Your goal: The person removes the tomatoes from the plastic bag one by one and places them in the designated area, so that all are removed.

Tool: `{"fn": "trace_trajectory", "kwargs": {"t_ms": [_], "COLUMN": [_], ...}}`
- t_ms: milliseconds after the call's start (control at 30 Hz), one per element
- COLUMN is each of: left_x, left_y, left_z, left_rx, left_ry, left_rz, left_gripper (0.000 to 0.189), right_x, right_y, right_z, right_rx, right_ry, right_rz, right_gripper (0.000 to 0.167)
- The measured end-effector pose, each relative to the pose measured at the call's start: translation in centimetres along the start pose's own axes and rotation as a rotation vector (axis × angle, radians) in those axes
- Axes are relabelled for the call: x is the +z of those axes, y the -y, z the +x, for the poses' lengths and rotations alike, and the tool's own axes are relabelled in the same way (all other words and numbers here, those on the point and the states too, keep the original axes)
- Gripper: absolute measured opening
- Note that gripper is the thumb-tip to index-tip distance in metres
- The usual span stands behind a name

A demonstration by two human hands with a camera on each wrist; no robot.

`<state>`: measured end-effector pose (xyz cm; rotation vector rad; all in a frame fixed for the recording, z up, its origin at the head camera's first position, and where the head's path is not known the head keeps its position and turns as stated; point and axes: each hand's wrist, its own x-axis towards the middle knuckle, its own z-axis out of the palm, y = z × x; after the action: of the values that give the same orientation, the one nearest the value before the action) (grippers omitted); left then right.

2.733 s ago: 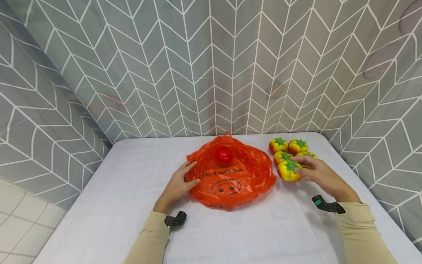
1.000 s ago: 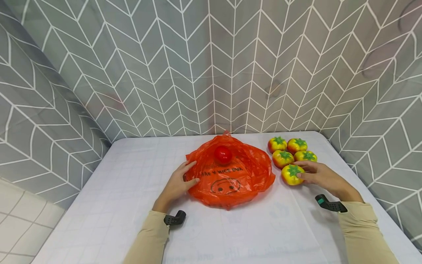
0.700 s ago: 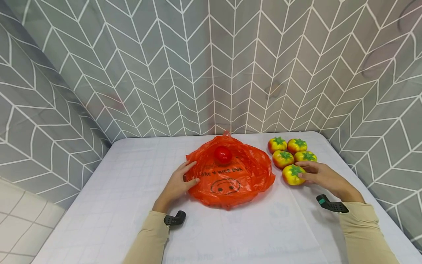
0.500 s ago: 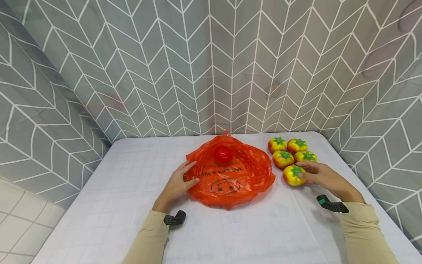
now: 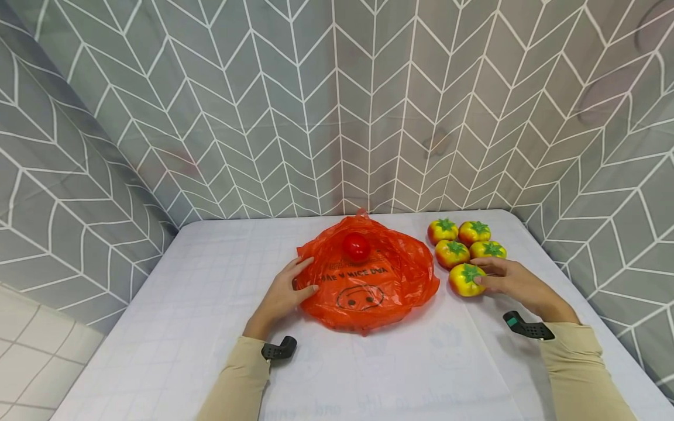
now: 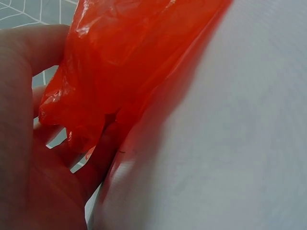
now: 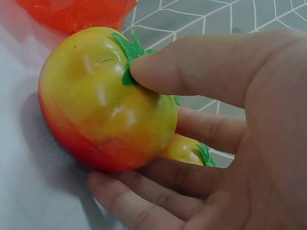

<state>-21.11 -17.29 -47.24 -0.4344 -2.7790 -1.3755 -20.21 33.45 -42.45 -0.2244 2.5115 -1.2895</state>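
Note:
An orange plastic bag (image 5: 368, 283) lies crumpled in the middle of the white table (image 5: 210, 327), with a red tomato (image 5: 356, 246) at its far side. My left hand (image 5: 295, 286) grips the bag's left edge; in the left wrist view the thumb and fingers pinch the orange plastic (image 6: 120, 62). My right hand (image 5: 487, 282) holds a yellow-red tomato (image 5: 465, 280) low at the tabletop, right of the bag. In the right wrist view the thumb (image 7: 192, 72) presses by the green stem of that tomato (image 7: 96, 110) and the fingers curl round its side.
Several more yellow-red tomatoes (image 5: 451, 253) sit in a cluster behind my right hand, near the back right corner. A grey chevron curtain (image 5: 337, 117) closes in the table at the back and both sides. A tiled floor (image 5: 31, 362) shows at the left.
Since the earliest frame my right hand has brought its tomato a little lower and nearer to me. Over the last second it has hardly moved. The left hand and bag are unchanged.

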Motion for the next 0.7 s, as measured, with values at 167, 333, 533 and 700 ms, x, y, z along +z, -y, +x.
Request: {"fn": "trace_trajectory", "kwargs": {"t_ms": [167, 333, 533, 700], "left_x": [0.00, 0.00, 0.03, 0.06], "left_y": [-0.09, -0.07, 0.13, 0.22], "left_z": [-0.05, -0.06, -0.02, -0.01], "left_rx": [0.003, 0.001, 0.025, 0.042], "left_ry": [-0.002, -0.007, -0.025, -0.040], "left_rz": [0.001, 0.001, 0.001, -0.007], "left_gripper": [0.068, 0.067, 0.066, 0.065], "right_x": [-0.03, -0.30, -0.44, -0.55], "right_y": [0.20, 0.32, 0.44, 0.33], "right_z": [-0.04, -0.20, -0.33, -0.52], "right_rx": [0.018, 0.029, 0.030, 0.011], "right_ry": [0.002, 0.003, -0.005, -0.027], "right_rz": [0.010, -0.015, -0.008, -0.007], "right_gripper": [0.066, 0.070, 0.071, 0.068]}}
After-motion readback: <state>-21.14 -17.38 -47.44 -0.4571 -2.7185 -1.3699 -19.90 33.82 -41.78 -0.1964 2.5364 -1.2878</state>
